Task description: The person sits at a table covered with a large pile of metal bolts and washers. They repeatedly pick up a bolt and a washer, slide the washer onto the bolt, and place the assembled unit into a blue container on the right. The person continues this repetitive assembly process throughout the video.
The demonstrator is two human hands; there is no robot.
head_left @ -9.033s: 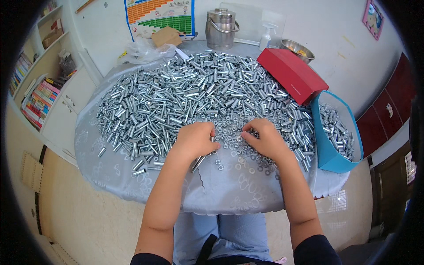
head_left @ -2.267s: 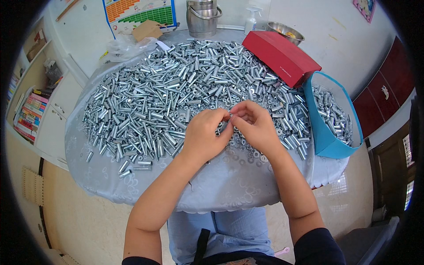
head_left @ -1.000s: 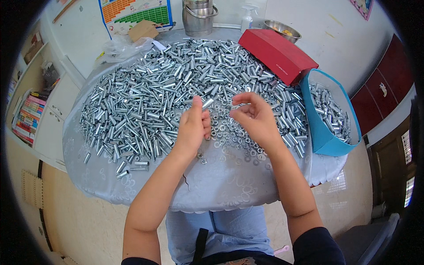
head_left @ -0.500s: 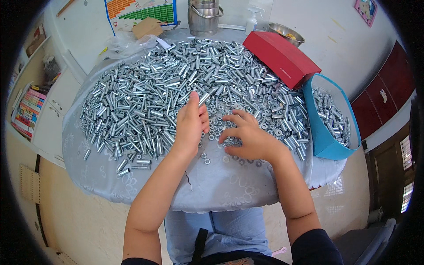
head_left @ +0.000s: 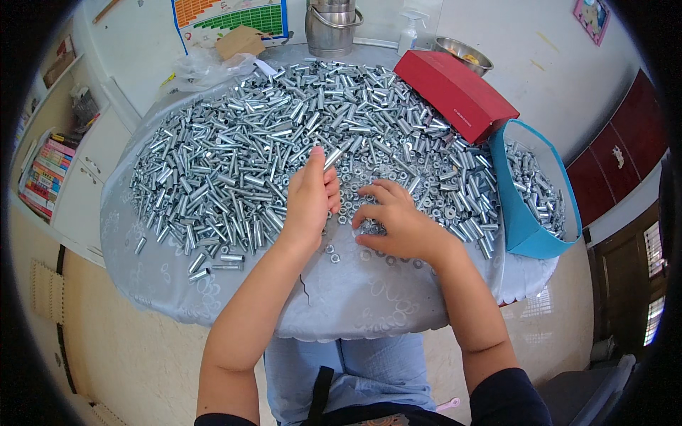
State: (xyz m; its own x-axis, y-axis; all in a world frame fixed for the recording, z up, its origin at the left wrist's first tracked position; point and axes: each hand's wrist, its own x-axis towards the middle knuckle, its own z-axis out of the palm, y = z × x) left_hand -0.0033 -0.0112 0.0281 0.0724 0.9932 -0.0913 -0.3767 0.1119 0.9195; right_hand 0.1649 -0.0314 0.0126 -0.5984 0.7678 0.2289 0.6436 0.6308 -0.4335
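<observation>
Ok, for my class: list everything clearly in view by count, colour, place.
Metal tubes: many, silver, across table
Metal nuts and washers: many, silver, near hands
Cloth-covered table: one, grey, centre
Fabric bin: one, blue, table right
Rectangular box: one, red, beside bin
Lidded metal pail: one, silver, back
Spray bottle: one, white, back
Metal bowl: one, silver, behind box
Plastic bag: one, clear, back left
Cardboard piece: one, brown, by bag
Wall chart: one, multicoloured, back wall
Shelved books: several, multicoloured, left
Left hand: one, bare, gripping tube
Right hand: one, bare, over nuts

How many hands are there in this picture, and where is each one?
2: the left hand holds a tube; the right hand is at the nuts. No others show.
</observation>
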